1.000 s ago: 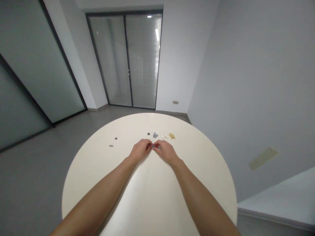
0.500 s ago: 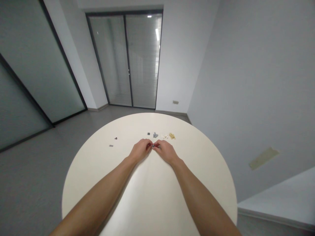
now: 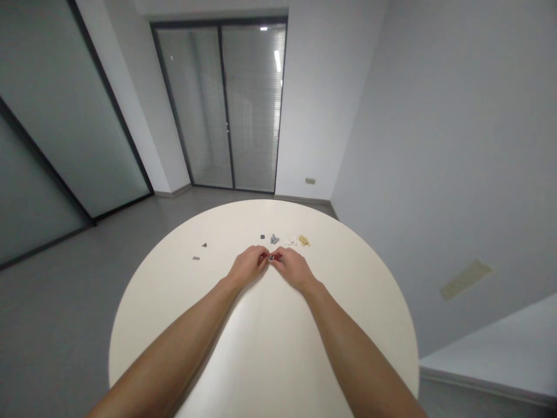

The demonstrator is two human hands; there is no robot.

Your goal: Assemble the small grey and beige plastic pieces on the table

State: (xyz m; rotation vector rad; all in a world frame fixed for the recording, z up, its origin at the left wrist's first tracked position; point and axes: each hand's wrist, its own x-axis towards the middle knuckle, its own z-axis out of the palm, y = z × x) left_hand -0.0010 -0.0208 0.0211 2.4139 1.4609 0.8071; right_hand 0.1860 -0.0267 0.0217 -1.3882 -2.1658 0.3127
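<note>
Pinching a small dark part point(image 3: 271, 256) between the fingertips of both hands, the person works just below the centre of the head view. The left hand point(image 3: 249, 266) and right hand point(image 3: 294, 269) are both curled closed and meet at the part, gripping it from either side. The fingers hide most of it, and the view does not settle whether it touches the round cream table point(image 3: 339, 302).

Step in hand, as judged: close two-handed work on this single part; whether it is being joined or pulled apart cannot be told at this size. The next move is judged to call for a steady pinch and small, controlled finger motion.

Count of loose pieces, all small and apparently plastic: upper centre of the table, just beyond the hands, one dark square piece point(image 3: 262, 236), one light grey piece point(image 3: 274, 239), a pale cluster point(image 3: 289, 241) of perhaps two or three, and a tan cluster point(image 3: 303, 240) whose count is unclear. Further toward the left of the frame, well apart, lie one dark piece point(image 3: 204, 245) and one flat grey piece point(image 3: 196, 258). One more part is held.
</note>
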